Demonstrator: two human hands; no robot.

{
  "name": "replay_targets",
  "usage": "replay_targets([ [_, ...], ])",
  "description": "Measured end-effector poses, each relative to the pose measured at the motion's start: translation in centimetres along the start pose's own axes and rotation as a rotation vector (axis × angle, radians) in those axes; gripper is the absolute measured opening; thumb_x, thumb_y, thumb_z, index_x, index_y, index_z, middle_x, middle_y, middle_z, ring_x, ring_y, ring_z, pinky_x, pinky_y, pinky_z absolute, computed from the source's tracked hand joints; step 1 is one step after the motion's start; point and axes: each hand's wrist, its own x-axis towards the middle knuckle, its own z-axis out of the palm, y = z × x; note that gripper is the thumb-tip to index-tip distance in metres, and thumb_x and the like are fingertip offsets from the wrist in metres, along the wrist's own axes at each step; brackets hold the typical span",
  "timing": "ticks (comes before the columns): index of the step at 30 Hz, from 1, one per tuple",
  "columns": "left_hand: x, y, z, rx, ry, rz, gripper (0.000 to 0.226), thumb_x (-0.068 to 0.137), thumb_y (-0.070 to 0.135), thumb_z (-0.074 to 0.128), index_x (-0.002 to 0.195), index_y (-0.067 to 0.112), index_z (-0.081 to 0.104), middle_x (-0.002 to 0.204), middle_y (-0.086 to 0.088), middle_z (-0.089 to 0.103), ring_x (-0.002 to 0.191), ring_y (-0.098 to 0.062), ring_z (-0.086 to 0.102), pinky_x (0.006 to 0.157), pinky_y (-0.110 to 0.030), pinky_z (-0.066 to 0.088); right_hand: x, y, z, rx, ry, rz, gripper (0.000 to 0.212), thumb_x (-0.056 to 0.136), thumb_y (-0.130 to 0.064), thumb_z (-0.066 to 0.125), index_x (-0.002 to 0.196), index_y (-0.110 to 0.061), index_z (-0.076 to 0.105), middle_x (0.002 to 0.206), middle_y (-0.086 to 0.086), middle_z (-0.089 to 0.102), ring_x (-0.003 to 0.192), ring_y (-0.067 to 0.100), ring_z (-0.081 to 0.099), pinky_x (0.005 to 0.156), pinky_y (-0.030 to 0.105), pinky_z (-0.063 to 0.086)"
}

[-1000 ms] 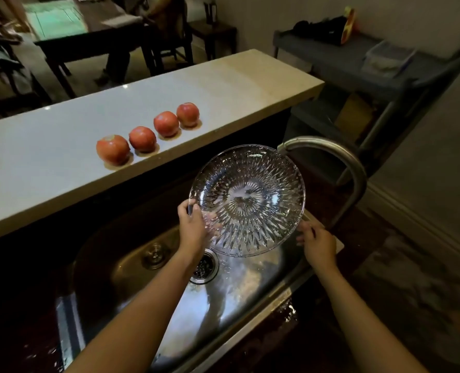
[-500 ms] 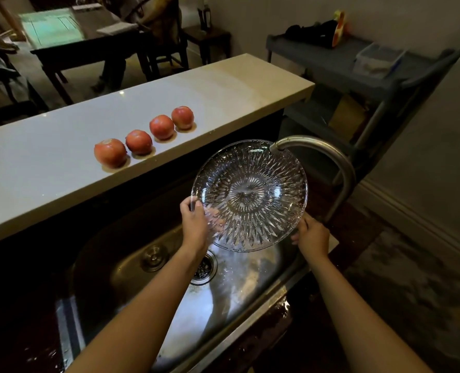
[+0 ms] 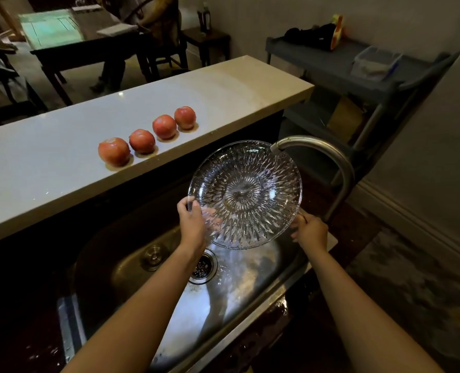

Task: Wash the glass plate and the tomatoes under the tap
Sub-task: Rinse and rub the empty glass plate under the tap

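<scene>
I hold a cut-glass plate (image 3: 246, 193) tilted over the steel sink (image 3: 236, 289), its face toward me and beaded with water drops. My left hand (image 3: 191, 223) grips its left rim, thumb on the front. At the lower right rim my right hand (image 3: 310, 230) has its fingers curled at the edge. The curved tap (image 3: 328, 153) ends right over the plate's upper right rim. Several red tomatoes (image 3: 142, 141) sit in a row on the pale counter (image 3: 48, 168) behind the sink.
A round drain (image 3: 203, 266) lies under the plate, with a second fitting (image 3: 153, 255) to its left. A grey shelf cart (image 3: 339, 63) stands right of the counter. A dark dining table (image 3: 70, 39) and chairs are beyond it.
My right hand has moved up from beside the sink edge to the plate's lower right rim. The plate has shifted slightly, bringing its upper rim under the tap's spout.
</scene>
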Motion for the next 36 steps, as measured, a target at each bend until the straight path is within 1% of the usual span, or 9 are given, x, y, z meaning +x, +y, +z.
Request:
replay_targets([
  [8,0.1,-0.4,0.0,0.016,-0.001,-0.038,0.011,0.099,0.022,0.036,0.104,0.030,0.041,0.124,-0.023,0.049,0.092,-0.035,0.058,0.077,-0.052,0.054,-0.1,-0.4,-0.3,-0.021,-0.061,0.061,0.031,0.098,-0.021,0.041,0.108,0.000,0.062,0.092,0.018,0.067,0.055,0.019,0.056,0.059,0.030,0.053],
  [11,0.4,-0.9,-0.4,0.002,-0.013,-0.041,0.010,0.100,0.021,0.036,0.107,0.028,0.039,0.096,-0.008,0.056,0.056,-0.014,0.066,0.044,-0.028,0.054,-0.8,-1.6,-0.8,-0.019,-0.088,0.046,0.042,0.100,-0.032,0.035,0.122,-0.001,0.051,0.087,0.014,0.063,0.070,0.028,0.064,0.073,0.041,0.056],
  [15,0.4,-1.3,-0.3,-0.034,-0.072,-0.107,0.012,0.100,0.018,0.035,0.111,0.024,0.034,0.087,-0.008,0.056,0.043,-0.010,0.063,0.039,-0.026,0.052,-2.5,-3.8,-1.5,0.036,-0.018,-0.094,0.050,0.099,-0.044,0.022,0.112,-0.009,0.055,0.077,0.008,0.061,0.059,0.019,0.062,0.045,0.021,0.050],
  [18,0.1,-1.4,0.0,-0.062,-0.113,-0.147,0.016,0.099,0.014,0.038,0.114,0.020,0.033,0.088,-0.009,0.053,0.046,-0.012,0.062,0.040,-0.027,0.052,-3.1,-5.4,-1.4,0.008,-0.074,-0.143,0.048,0.097,-0.048,0.027,0.106,-0.009,0.054,0.080,0.013,0.061,0.066,0.024,0.062,0.050,0.027,0.046],
  [22,0.2,-1.6,0.1,-0.027,-0.138,-0.198,0.016,0.098,0.017,0.045,0.110,0.010,0.038,0.087,-0.015,0.053,0.056,-0.019,0.057,0.044,-0.028,0.052,-3.3,-6.1,-0.6,0.093,-0.128,-0.077,0.029,0.101,-0.026,0.033,0.118,-0.006,0.045,0.071,0.001,0.063,0.044,0.012,0.052,0.035,0.019,0.036],
  [25,0.3,-1.2,0.5,0.393,-0.090,-0.143,0.035,0.096,0.025,0.043,0.127,0.007,0.038,0.120,-0.022,0.051,0.075,-0.021,0.057,0.056,-0.031,0.050,-3.5,-6.1,-0.1,0.197,-0.104,-0.035,0.029,0.102,-0.020,0.030,0.121,-0.004,0.044,0.068,0.004,0.065,0.039,0.012,0.047,0.038,0.022,0.037],
  [27,0.4,-1.3,0.6,0.905,-0.098,0.087,0.056,0.096,0.029,0.042,0.146,0.016,0.020,0.150,-0.018,0.024,0.116,-0.031,0.049,0.089,-0.041,0.048,-3.7,-6.3,0.2,0.208,-0.096,-0.062,0.029,0.102,-0.020,0.030,0.121,-0.004,0.045,0.068,0.004,0.064,0.042,0.015,0.047,0.042,0.025,0.039],
  [29,-0.2,-1.4,1.3,1.194,-0.280,0.316,0.060,0.097,0.042,0.033,0.149,0.023,0.009,0.159,-0.006,0.001,0.145,-0.029,0.009,0.116,-0.050,0.014,-3.9,-6.8,0.4,0.181,-0.078,-0.103,0.029,0.102,-0.020,0.029,0.121,-0.006,0.045,0.068,0.004,0.064,0.043,0.015,0.046,0.041,0.023,0.039],
  [36,-3.8,0.2,7.8,1.041,-0.797,0.643,0.054,0.099,0.043,0.017,0.149,0.029,0.002,0.159,0.006,-0.007,0.145,-0.011,-0.013,0.117,-0.043,-0.012,-4.7,-7.4,0.7,0.136,-0.007,-0.156,0.033,0.101,-0.022,0.032,0.110,-0.001,0.056,0.093,0.009,0.062,0.084,0.022,0.061,0.069,0.031,0.046],
])
